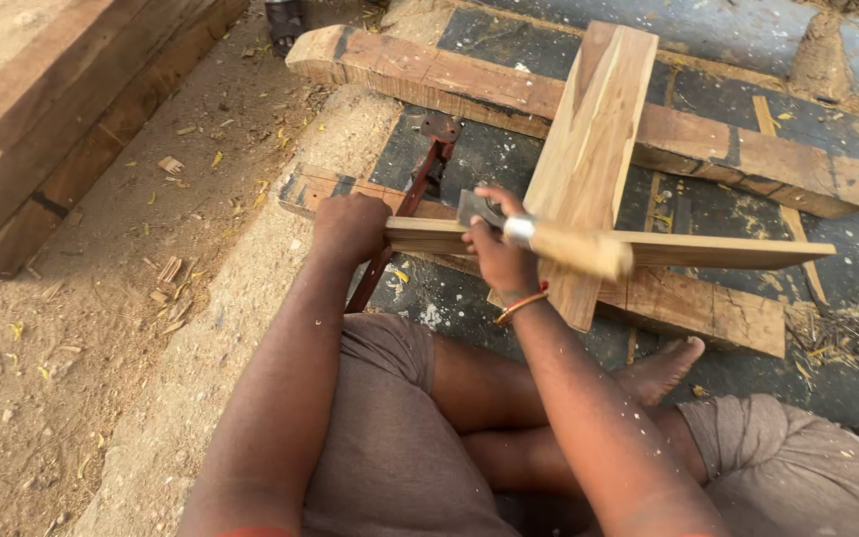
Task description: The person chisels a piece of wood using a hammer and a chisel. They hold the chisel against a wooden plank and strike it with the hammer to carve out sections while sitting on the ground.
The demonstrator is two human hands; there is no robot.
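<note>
1. Head view: a person sits on the ground with bent legs in brown shorts (390, 438), one bare foot (663, 368) pointing right, just near a wooden beam.
2. The left hand (350, 227) is closed over the left end of a thin wooden strip (708, 249), which runs level from that hand out to the right.
3. The right hand (499, 254) is clamped around a chisel (549, 239) with a pale wooden handle and a metal collar. The handle sticks out to the right, while the dark blade end points left, lying on the strip between the two hands.
4. An orange bangle (521, 304) circles the right wrist.
5. The strip lies across a broad pale plank (589, 149) that slants from the near middle away to the far right.
6. That plank rests on two rough beams: the far beam (509, 85) crosses the scene from the far left to the right, and the near beam (708, 303) lies under the strip, closer to the legs.
7. A red metal bar (420, 199) with a rusty plate at its far end runs from beside the left hand toward the far beam.
8. The beams sit on a dark floor (469, 159) strewn with sawdust and shavings.
9. To the left is sandy ground (82, 338) with wood chips, and a stack of heavy timbers (42, 129) lies at the far left.
</note>
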